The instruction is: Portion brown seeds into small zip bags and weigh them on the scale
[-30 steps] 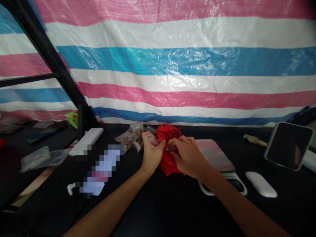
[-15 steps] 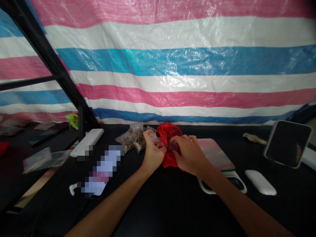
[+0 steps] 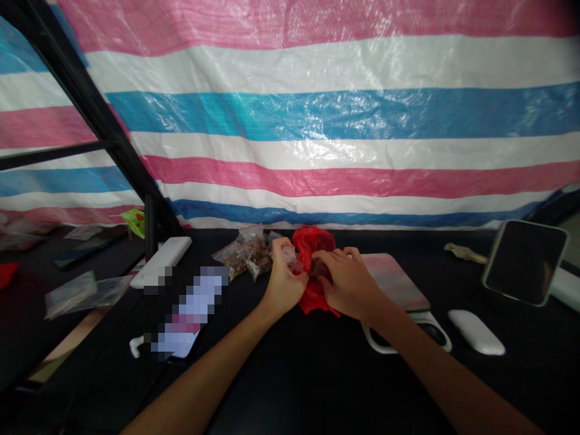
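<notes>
My left hand is closed with a small clear plastic bag pinched between its thumb and fingers. Right beside it, my right hand curls its fingers and thumb around a small dark see-through thing, whose kind I cannot make out. Beneath both hands lies a crumpled red plastic bag, spread on the black table and partly hidden by them. Just left of my left hand are clear zip bags filled with brown dried bits.
Left stand a white bar-shaped device, a lit phone and a white earbud. At right are a pinkish flat case, a white ring-shaped item, a white mouse and a dark-screened device. Striped sheeting hangs behind.
Both hands stay at nearly the same spot over the red bag, with the left fingers shifted slightly. The view has moved very little.
</notes>
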Action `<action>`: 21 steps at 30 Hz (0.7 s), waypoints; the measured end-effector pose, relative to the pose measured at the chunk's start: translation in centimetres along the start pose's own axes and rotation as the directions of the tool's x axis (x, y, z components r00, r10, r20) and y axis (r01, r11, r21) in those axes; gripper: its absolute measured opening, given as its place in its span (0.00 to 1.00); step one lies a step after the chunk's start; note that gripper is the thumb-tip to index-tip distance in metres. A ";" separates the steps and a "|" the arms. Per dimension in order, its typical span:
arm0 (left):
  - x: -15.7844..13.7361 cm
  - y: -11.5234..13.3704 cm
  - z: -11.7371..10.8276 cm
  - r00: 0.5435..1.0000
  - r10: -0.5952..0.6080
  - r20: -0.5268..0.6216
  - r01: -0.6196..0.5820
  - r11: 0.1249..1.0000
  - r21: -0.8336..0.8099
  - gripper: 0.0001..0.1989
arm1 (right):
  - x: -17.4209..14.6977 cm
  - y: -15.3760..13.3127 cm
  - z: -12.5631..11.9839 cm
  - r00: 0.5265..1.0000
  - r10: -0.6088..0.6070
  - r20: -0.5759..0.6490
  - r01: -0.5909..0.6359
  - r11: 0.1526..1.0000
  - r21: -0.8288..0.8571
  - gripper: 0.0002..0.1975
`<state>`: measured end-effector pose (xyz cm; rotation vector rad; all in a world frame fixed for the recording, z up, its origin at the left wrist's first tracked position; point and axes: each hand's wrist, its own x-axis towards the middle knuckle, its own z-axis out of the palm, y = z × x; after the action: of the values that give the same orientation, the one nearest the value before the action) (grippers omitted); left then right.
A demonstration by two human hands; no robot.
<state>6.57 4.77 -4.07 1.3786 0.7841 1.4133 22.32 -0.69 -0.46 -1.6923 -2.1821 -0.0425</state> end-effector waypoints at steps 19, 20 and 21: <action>0.9 0.0 -0.4 0.992 -0.108 0.065 0.110 0.994 -0.017 0.25 | -0.2 1.0 -0.1 0.999 0.034 -0.013 -0.036 0.973 -0.228 0.22; 0.9 0.2 -0.4 0.990 -0.124 0.063 0.126 0.991 -0.044 0.25 | -0.2 0.9 -0.1 1.000 0.024 -0.008 -0.025 0.976 -0.218 0.22; 0.9 0.4 -0.3 0.988 -0.139 0.062 0.143 0.988 -0.062 0.26 | -0.2 0.9 -0.1 1.000 0.013 -0.005 -0.014 0.978 -0.208 0.23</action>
<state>6.33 5.53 -3.46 1.2819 0.7747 1.2732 23.24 -0.65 -0.65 -1.8153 -2.2290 -0.2792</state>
